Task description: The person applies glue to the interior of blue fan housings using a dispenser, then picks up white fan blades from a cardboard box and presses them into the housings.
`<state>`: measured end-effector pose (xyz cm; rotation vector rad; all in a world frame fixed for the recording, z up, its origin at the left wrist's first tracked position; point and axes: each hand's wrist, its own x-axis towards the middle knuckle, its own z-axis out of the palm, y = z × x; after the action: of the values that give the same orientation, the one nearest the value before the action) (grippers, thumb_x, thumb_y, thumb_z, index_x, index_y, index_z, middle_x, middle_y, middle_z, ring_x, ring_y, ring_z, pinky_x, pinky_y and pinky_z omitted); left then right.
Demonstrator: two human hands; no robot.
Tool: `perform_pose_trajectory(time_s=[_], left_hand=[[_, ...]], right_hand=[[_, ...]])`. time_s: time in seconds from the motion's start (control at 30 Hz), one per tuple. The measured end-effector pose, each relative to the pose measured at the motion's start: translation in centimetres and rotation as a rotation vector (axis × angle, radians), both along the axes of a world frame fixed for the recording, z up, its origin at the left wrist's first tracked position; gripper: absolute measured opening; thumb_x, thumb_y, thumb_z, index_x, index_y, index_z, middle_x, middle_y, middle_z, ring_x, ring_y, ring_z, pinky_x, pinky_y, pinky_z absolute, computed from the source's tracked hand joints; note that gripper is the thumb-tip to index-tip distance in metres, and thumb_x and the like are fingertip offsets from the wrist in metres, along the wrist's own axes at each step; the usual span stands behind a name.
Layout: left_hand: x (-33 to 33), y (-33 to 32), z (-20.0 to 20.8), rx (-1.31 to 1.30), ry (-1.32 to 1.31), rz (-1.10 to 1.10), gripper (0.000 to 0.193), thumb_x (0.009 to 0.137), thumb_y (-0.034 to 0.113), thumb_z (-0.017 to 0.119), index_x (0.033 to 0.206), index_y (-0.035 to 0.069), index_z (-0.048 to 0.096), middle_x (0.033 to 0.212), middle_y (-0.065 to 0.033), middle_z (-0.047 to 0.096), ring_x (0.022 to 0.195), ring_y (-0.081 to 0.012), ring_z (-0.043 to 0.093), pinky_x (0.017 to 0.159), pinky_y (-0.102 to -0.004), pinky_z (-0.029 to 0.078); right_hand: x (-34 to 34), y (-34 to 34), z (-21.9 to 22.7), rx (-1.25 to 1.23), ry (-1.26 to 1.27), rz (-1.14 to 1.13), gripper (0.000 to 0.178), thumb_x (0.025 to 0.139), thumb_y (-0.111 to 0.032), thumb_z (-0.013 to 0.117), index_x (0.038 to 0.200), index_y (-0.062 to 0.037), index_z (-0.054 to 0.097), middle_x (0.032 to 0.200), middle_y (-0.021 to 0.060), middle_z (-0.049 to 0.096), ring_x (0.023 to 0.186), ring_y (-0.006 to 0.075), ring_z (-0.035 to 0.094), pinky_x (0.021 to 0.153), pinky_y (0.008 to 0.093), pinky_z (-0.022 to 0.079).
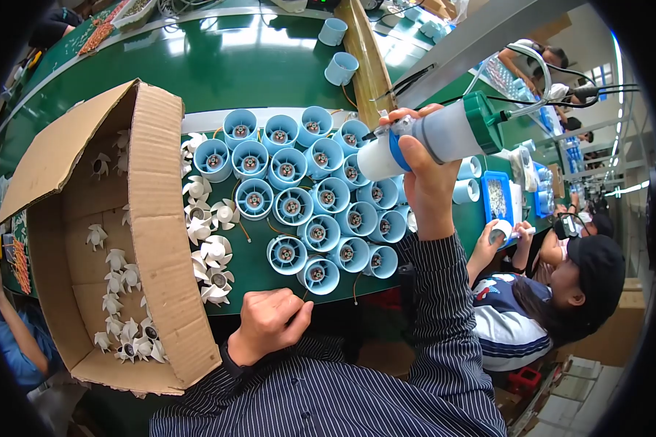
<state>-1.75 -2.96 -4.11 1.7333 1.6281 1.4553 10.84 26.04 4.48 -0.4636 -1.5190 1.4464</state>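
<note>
Raised at the upper right, my right hand (426, 171) is closed around a translucent dispensing cylinder (455, 131) with a green cap, a blue band and a hose at the capped end. It is tilted, its white end pointing left over the light-blue round housings (317, 229). Several of these stand upright in a cluster, metal motor parts and thin wires showing inside. My left hand (270, 324) is a loose fist at the bench's near edge, with nothing visible in it. White fan impellers (215, 251) lie in a column left of the housings, near that hand.
An open cardboard box (157, 240) holding more white impellers stands on the left. Two blue housings (341, 68) sit farther back beside a wooden post (361, 51). At right, a co-worker (554, 291) handles a white part near a blue tray (497, 197).
</note>
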Motion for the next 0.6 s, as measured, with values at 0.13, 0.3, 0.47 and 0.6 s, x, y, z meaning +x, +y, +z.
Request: perform_pose_trajectory(time_s=[0.13,0.3,0.47,0.6], left_hand=[[0.0,0.0,0.0,-0.001,0.004,-0.002,0.023,0.081,0.001,0.081,0.072,0.007,0.060,0.057,-0.0057,0.051,0.045,-0.0251,0.052,0.046,-0.0387,0.037],[0.1,0.0,0.1,-0.037,0.038,0.021,0.027,0.081,0.005,0.081,0.068,0.007,0.058,0.059,-0.0054,0.052,0.048,-0.0255,0.056,0.048,-0.0390,0.043],[0.0,0.1,0.2,-0.028,0.034,0.019,0.027,0.081,0.005,0.081,0.068,0.007,0.058,0.059,-0.0054,0.052,0.048,-0.0257,0.055,0.048,-0.0394,0.043],[0.1,0.1,-0.2,0.002,0.009,0.007,0.024,0.082,0.001,0.080,0.072,0.007,0.059,0.058,-0.0053,0.049,0.044,-0.0245,0.049,0.045,-0.0390,0.035]], right_hand=[[0.6,-0.7,0.8,0.002,0.004,-0.036,0.052,0.089,-0.014,0.084,0.131,-0.0095,0.053,0.120,0.0190,0.072,0.119,0.0338,0.072,0.112,0.0515,0.053],[2.0,-3.1,2.7,0.007,0.007,-0.074,0.056,0.088,-0.019,0.084,0.133,-0.0093,0.052,0.119,0.0200,0.072,0.118,0.0345,0.071,0.111,0.0507,0.053],[3.6,-4.9,1.6,0.003,-0.021,-0.004,0.059,0.087,-0.022,0.086,0.132,-0.0096,0.050,0.120,0.0211,0.071,0.115,0.0351,0.071,0.107,0.0507,0.054],[4.1,-5.2,0.0,0.004,-0.045,0.007,0.060,0.087,-0.022,0.087,0.131,-0.0099,0.049,0.120,0.0214,0.070,0.113,0.0352,0.070,0.106,0.0517,0.054]])
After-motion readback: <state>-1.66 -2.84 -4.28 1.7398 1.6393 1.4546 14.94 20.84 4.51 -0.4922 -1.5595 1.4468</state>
